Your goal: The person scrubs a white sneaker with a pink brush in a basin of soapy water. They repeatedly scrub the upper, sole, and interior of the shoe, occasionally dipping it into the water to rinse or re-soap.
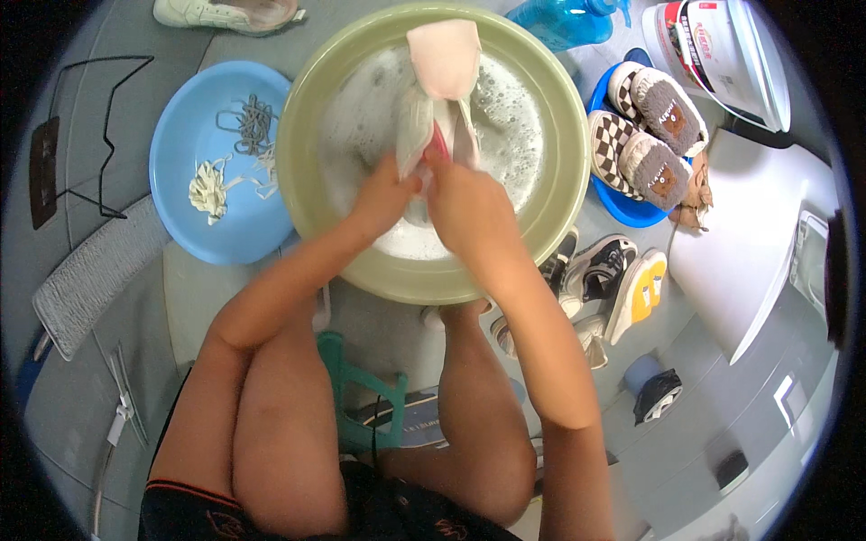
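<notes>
A pale shoe [415, 131] stands over a large olive-green basin [302, 194] of foamy water [510, 108]. Its pinkish tongue [444, 59] is folded up and away from the opening. My left hand [383, 200] is closed on the near end of the shoe, at its left side. My right hand [469, 206] is closed on a slim pink-red piece [439, 144] that looks like a brush handle and reaches into the shoe's opening. The brush's head is hidden inside the shoe.
Left of the basin, a light-blue basin [176, 194] holds grey and whitish laces. At right, checkered slippers [645, 135] sit in a blue basin; several shoes [604, 275] stand below them. A blue bottle [564, 22] and a white bucket [717, 54] are behind. A green stool [388, 410] is beneath me.
</notes>
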### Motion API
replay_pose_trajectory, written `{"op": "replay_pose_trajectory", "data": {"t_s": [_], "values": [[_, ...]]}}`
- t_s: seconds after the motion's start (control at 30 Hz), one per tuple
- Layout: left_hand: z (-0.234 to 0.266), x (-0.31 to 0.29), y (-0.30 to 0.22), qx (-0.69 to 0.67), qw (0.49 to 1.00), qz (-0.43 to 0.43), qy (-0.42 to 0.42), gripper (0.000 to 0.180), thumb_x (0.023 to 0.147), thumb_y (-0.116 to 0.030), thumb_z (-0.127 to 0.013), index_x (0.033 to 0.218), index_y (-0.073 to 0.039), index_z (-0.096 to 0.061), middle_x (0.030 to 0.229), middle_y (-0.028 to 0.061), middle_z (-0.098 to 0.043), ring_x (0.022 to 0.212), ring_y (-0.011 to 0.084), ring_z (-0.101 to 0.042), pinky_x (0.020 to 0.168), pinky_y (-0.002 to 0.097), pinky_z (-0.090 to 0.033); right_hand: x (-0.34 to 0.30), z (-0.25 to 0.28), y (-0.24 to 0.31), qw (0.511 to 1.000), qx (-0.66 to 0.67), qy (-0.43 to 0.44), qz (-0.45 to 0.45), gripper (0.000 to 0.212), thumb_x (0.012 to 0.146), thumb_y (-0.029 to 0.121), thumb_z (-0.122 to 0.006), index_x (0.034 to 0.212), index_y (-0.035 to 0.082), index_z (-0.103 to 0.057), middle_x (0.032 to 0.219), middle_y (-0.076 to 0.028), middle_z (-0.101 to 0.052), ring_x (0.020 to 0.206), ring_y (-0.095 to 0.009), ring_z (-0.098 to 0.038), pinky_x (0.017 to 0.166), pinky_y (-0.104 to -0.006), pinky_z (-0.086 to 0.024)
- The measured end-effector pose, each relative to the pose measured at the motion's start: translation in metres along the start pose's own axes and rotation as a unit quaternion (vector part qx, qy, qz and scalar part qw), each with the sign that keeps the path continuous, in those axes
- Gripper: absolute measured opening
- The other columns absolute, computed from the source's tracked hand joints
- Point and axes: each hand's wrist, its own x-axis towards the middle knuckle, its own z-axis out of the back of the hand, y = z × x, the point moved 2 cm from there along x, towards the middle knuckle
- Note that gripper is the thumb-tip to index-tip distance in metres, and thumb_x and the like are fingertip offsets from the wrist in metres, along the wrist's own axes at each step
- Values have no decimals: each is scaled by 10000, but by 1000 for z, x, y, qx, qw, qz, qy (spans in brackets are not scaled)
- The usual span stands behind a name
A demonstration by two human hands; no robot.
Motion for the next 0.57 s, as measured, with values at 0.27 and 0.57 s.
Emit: {"op": "replay_pose_trajectory", "data": {"t_s": [0.27,0.57], "values": [[-16,9,13,-53,997,42,34,472,884,-194,-550,1299,22,-489,1175,222,-618,1087,341,-611,910,388,-465,7,-13,-7,995,27,40,-91,232,894,158,-534,1057,5,-596,819,-228,-683,785,-428,-668,702,-509,-533],[-24,-10,-10,-113,993,18,39,585,831,1,-567,1400,1,-431,1303,199,-558,1196,322,-540,1014,386,-415,44,-14,-33,991,7,-12,-135,508,959,291,-544,1379,35,-415,938,-167,-714,890,-372,-697,753,-424,-568]]}}
